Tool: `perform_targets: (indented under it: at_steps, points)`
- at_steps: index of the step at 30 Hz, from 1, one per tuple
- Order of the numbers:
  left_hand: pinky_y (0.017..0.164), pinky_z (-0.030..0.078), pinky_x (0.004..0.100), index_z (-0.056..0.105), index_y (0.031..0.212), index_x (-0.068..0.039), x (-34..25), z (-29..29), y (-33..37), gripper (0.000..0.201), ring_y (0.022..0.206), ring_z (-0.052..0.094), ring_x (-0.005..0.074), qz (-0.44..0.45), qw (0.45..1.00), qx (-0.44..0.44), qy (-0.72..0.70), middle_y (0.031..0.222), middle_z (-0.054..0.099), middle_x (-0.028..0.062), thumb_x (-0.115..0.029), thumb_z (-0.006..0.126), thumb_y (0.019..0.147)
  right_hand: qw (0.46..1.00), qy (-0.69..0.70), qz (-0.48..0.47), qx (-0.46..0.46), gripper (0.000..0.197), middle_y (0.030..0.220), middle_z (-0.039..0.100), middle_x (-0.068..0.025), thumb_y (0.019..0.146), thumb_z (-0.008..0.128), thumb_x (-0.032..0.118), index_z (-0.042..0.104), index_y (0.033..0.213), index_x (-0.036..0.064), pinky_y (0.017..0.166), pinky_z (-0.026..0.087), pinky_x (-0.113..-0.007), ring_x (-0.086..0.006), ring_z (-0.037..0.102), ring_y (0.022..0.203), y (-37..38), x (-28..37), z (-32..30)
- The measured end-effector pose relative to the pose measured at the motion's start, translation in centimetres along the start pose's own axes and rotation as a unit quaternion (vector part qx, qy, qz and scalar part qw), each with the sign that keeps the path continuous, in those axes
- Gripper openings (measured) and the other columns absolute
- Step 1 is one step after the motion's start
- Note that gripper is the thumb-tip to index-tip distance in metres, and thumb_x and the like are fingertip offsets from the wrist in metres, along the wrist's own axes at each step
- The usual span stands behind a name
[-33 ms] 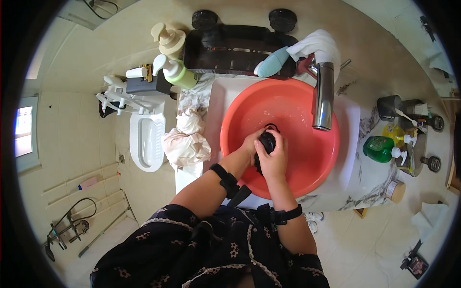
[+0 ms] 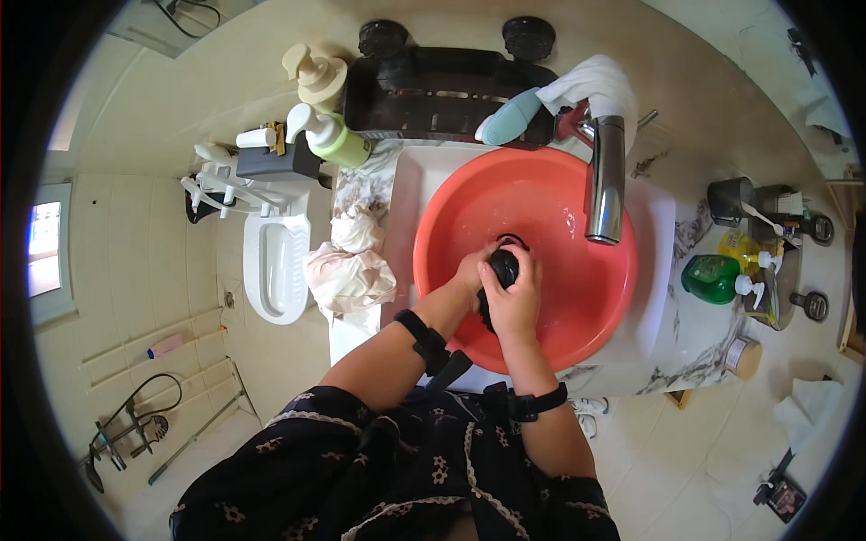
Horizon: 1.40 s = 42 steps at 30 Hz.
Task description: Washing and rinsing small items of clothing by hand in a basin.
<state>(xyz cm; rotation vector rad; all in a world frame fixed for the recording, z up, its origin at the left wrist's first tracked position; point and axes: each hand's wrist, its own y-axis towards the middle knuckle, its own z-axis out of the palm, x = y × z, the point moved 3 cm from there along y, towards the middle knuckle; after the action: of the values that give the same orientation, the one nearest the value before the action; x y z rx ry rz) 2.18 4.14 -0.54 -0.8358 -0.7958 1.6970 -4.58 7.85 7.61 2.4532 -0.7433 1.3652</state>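
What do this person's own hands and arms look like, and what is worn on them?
The left hand and the right hand are bare, without gloves. A black left strap and a black right strap circle the forearms. The sleeves are dark, with pale flowers and pale trim.

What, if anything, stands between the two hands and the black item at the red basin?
Nothing visible does: the left hand and right hand close directly around the black item. The silver faucet stands to the right, clear of both hands.
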Motion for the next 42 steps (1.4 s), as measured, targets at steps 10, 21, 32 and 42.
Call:
perform_targets:
  at_steps: [10, 21, 32, 42]
  points:
    - [0.065, 0.051, 0.0364, 0.058, 0.100, -0.003, 1.2, 2.8, -2.0, 0.030, 0.074, 0.062, 0.0197, 0.112, 0.987, -0.048, 0.102, 0.087, 0.062, 0.0107, -0.028, 0.043, 0.092, 0.991, -0.024, 0.125, 0.043, 0.046, 0.083, 0.062, -0.0215, 0.085, 0.052, 0.045, 0.061, 0.086, 0.0000, 0.073, 0.046, -0.042, -0.0390, 0.059, 0.083, 2.7, -3.3, -2.5]
    - [0.094, 0.037, 0.0358, 0.053, 0.116, -0.006, -4.5, 2.3, -5.1, 0.039, 0.112, 0.046, 0.0280, 0.357, 0.623, -0.075, 0.692, 0.128, 0.045, 0.0148, -0.020, 0.060, 0.080, 0.978, 0.066, 0.072, 0.185, 0.018, 0.098, 0.059, -0.0081, 0.082, 0.063, 0.011, 0.057, 0.095, 0.0001, 0.081, 0.044, -0.026, -0.0155, 0.056, 0.091, 5.2, -9.7, -9.6]
    - [0.102, 0.000, 0.0655, 0.009, 0.145, -0.019, 0.2, 2.6, 0.8, 0.070, 0.135, 0.001, 0.0442, 0.193, 0.393, -0.132, 0.890, 0.150, -0.002, 0.0136, -0.038, 0.043, 0.087, 0.826, -0.468, 0.042, 0.313, 0.073, 0.151, 0.002, -0.0044, 0.085, 0.043, 0.046, 0.008, 0.145, 0.0218, 0.106, 0.005, -0.059, -0.0408, 0.003, 0.136, 2.7, -9.4, 0.6]
    - [0.100, 0.015, 0.0663, 0.025, 0.141, -0.016, -4.9, -2.8, 3.3, 0.079, 0.132, 0.019, 0.0430, 0.253, 0.698, -0.037, 0.669, 0.145, 0.020, 0.0193, -0.048, 0.060, 0.077, 0.993, -0.010, 0.093, 0.071, 0.034, 0.111, 0.052, -0.0187, 0.078, 0.064, 0.021, 0.056, 0.107, 0.0044, 0.092, 0.040, -0.040, -0.0338, 0.052, 0.101, 7.2, -14.3, -5.2]
